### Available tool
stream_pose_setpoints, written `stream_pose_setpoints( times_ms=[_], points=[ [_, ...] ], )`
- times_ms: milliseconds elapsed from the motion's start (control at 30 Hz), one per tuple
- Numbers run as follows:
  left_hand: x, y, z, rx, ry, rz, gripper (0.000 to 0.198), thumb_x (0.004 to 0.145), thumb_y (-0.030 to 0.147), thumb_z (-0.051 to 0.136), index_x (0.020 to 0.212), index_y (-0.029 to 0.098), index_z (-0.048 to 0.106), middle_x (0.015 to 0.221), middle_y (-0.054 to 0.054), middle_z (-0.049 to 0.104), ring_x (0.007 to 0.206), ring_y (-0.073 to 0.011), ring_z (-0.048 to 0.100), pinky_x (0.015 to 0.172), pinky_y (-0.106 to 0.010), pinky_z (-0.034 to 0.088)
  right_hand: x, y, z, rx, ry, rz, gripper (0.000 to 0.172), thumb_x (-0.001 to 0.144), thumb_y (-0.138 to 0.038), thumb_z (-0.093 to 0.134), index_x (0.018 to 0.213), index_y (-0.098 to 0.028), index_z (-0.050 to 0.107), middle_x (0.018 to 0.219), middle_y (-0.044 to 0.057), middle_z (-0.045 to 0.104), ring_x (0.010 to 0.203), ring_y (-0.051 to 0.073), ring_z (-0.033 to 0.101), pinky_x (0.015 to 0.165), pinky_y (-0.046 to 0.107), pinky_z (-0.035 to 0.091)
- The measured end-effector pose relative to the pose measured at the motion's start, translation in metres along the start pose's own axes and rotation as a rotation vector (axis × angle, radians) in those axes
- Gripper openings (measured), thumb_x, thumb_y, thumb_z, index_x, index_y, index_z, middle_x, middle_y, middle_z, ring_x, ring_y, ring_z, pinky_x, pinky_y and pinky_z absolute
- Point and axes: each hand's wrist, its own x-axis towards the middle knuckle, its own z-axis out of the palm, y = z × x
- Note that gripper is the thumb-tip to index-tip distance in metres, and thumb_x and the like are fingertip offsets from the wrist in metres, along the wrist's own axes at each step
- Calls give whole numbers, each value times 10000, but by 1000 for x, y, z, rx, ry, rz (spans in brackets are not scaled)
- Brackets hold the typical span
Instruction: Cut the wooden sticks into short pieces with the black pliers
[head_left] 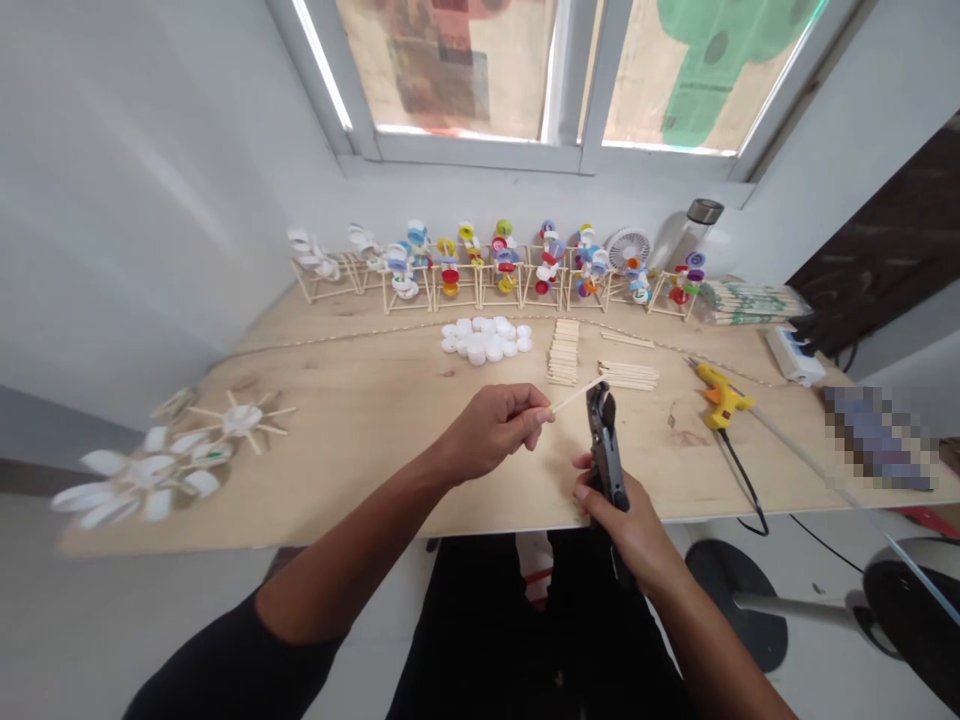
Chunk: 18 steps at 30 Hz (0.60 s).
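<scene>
My left hand (499, 428) is closed, pinching a thin wooden stick (576, 396) by one end above the tabletop. The stick's other end reaches to the jaws of dark hand shears (609, 455); whether the blades touch it I cannot tell. My right hand (622, 515) is wrapped round the shears' handles near the table's front edge. Just beyond the hands lie short cut sticks (564, 352) in a neat column and longer sticks (628, 375) in a bundle. Left of these is a cluster of white bottle caps (487, 340).
Stick frames with coloured cap wheels (506, 265) line the back wall. At left lie a stick-spoked hub (241, 420) and a white-bladed wheel (146, 472). A yellow glue gun (721, 395), power strip (795, 357), bagged sticks (750, 302) and bottle (690, 235) are at right.
</scene>
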Motion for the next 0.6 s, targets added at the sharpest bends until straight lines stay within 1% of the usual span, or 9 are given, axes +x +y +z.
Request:
stream_pose_setpoints(
  times_ms=[133,267,400,500,600],
  points=[
    [2,3,0,172,-2,87,184,806,252,430,690,148,527,522,40,513,492,-66,436,498,-171,337,0,-1,5,-46,-69,-14,269,731,-304,547,969,-181,534,747,-1,568,649,158,536,614,278,426],
    [3,5,1,317,-29,124,190,814,236,410,684,157,523,536,42,507,506,-73,440,522,-177,334,0,-5,8,-131,-85,-53,256,741,-285,528,978,-189,520,770,2,570,686,159,542,621,268,428],
    [3,9,-1,384,-68,148,179,818,229,402,710,164,530,534,44,495,499,-77,425,523,-182,322,0,-10,9,-212,-44,-113,241,751,-279,512,976,-191,515,740,-5,571,662,154,544,611,259,420],
    [2,12,-4,408,-73,155,180,820,241,401,727,166,536,546,38,498,508,-84,428,522,-187,317,0,-11,11,-267,13,-160,238,750,-276,512,972,-192,519,699,-11,573,613,149,536,582,253,414],
    [0,14,-6,441,-80,161,177,822,249,405,746,169,544,564,32,508,521,-87,434,531,-190,319,0,-11,13,-315,51,-192,239,748,-279,513,970,-193,522,686,-9,581,604,157,542,574,253,411]
  ],
)
